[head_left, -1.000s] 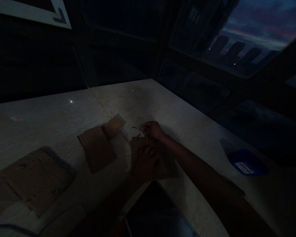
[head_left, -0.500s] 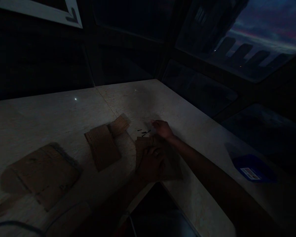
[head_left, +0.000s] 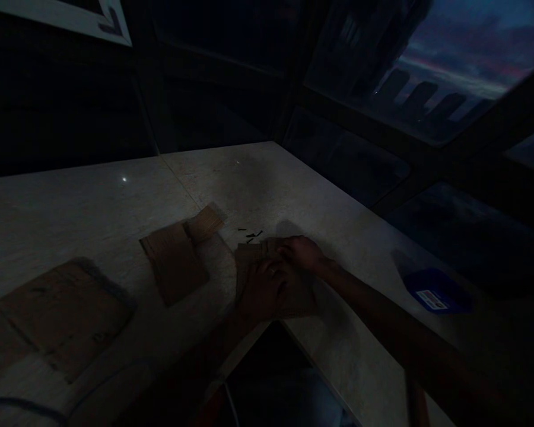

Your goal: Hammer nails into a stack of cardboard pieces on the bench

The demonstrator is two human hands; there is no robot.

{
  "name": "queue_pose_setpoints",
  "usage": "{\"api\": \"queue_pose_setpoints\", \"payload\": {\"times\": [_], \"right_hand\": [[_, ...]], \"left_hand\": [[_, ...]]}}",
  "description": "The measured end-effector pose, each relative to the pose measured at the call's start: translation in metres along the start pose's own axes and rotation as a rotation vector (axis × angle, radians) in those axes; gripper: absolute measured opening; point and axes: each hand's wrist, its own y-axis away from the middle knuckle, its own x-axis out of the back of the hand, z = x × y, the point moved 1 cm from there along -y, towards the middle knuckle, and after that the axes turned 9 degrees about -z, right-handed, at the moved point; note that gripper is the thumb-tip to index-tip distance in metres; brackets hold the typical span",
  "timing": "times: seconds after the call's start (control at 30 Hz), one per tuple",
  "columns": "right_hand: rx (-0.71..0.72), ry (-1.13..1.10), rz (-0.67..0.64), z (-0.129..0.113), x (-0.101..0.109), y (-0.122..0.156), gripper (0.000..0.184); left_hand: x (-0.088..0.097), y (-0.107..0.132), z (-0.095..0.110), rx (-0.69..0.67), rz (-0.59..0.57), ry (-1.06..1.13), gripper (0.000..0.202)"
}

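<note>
The scene is very dim. A brown cardboard piece [head_left: 299,299] lies at the near corner of the pale tabletop, under both hands. My left hand [head_left: 261,290], with a ring on one finger, rests on its left part, fingers bent over and holding it. On the upper part of the cardboard, my right hand [head_left: 303,254] has its fingers pinched together. Whatever is between those fingertips is hidden. Several small dark screws [head_left: 250,235] lie loose on the table just beyond the cardboard's far edge.
To the left lie a folded cardboard piece [head_left: 178,264], a smaller cardboard strip [head_left: 207,223] and a larger cardboard sheet [head_left: 66,314]. A blue container [head_left: 438,290] with a label stands at the right. A cable [head_left: 22,404] crosses the lower left. Dark windows border the table.
My right hand has come back from beside the screws to the cardboard, its fingers now pinched on the surface. My left hand stays on the cardboard. The view has shifted slightly.
</note>
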Motion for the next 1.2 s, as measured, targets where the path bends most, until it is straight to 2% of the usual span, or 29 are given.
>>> {"api": "queue_pose_setpoints", "payload": {"times": [0.1, 0.33, 0.53, 0.63, 0.77, 0.97, 1.1, 1.2], "right_hand": [[0.067, 0.003, -0.012, 0.000, 0.000, -0.001, 0.019], [0.202, -0.065, 0.005, 0.009, 0.013, 0.004, 0.024], [0.155, -0.237, 0.122, 0.019, 0.024, -0.012, 0.017], [0.100, -0.311, 0.137, 0.020, 0.023, -0.030, 0.021], [0.087, -0.360, 0.134, 0.007, 0.017, -0.057, 0.027], [0.179, -0.387, 0.102, -0.032, 0.005, -0.098, 0.011], [0.215, -0.392, 0.086, -0.050, -0.003, -0.114, 0.015], [0.218, -0.387, 0.106, -0.054, -0.005, -0.119, 0.018]], "left_hand": [[-0.001, 0.001, 0.000, -0.006, 0.004, -0.010, 0.018], [0.000, 0.000, 0.001, 0.011, -0.005, -0.006, 0.018], [-0.002, 0.001, -0.002, -0.011, 0.010, -0.005, 0.019], [-0.001, 0.001, -0.001, -0.008, 0.001, -0.003, 0.018], [0.001, 0.001, 0.001, 0.003, -0.008, -0.002, 0.020], [-0.002, 0.000, 0.001, 0.011, -0.023, 0.004, 0.024], [-0.007, -0.001, -0.001, 0.015, -0.013, 0.002, 0.028], [-0.007, 0.000, 0.000, 0.007, -0.006, 0.008, 0.030]]}}
